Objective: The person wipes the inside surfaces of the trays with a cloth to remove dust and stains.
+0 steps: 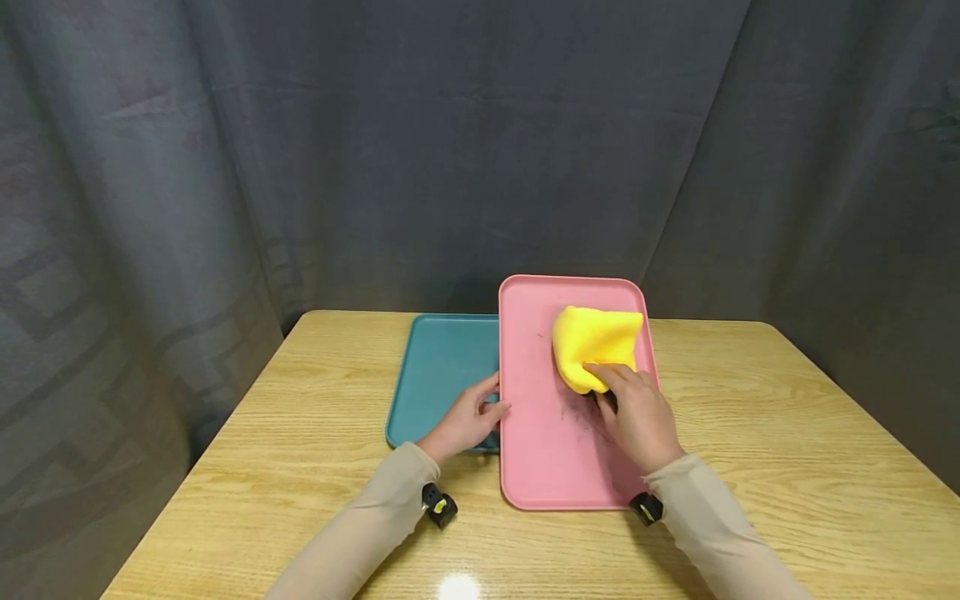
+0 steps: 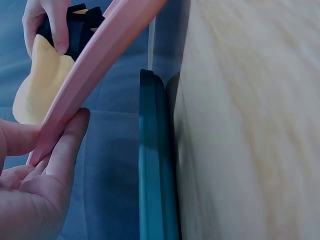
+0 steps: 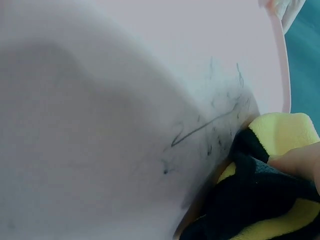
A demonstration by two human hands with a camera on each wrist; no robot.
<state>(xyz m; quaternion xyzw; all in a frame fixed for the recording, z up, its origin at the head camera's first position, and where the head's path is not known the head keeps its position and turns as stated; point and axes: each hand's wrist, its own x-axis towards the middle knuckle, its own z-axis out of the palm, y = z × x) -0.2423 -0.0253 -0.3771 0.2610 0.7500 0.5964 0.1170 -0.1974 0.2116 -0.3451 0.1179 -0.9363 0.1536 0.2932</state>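
A pink tray (image 1: 536, 467) is held up off the table, tilted, by my left hand (image 1: 467, 417), which grips its left edge with the thumb on the face and fingers behind. My right hand (image 1: 642, 418) grips a bunched cloth (image 1: 596, 342), yellow on one side and black on the other, against the tray's upper right area. Dark pen-like marks (image 3: 205, 127) show on the tray's face beside the cloth in the right wrist view. In the left wrist view the pink tray (image 2: 85, 75) stands above the teal tray, apart from it.
A teal tray (image 1: 442, 367) lies on the wooden table (image 1: 322, 392), its right part hidden behind the pink one. Grey curtains (image 1: 465, 150) hang behind the table and at its sides. Each wrist wears a strapped black camera (image 1: 440, 506).
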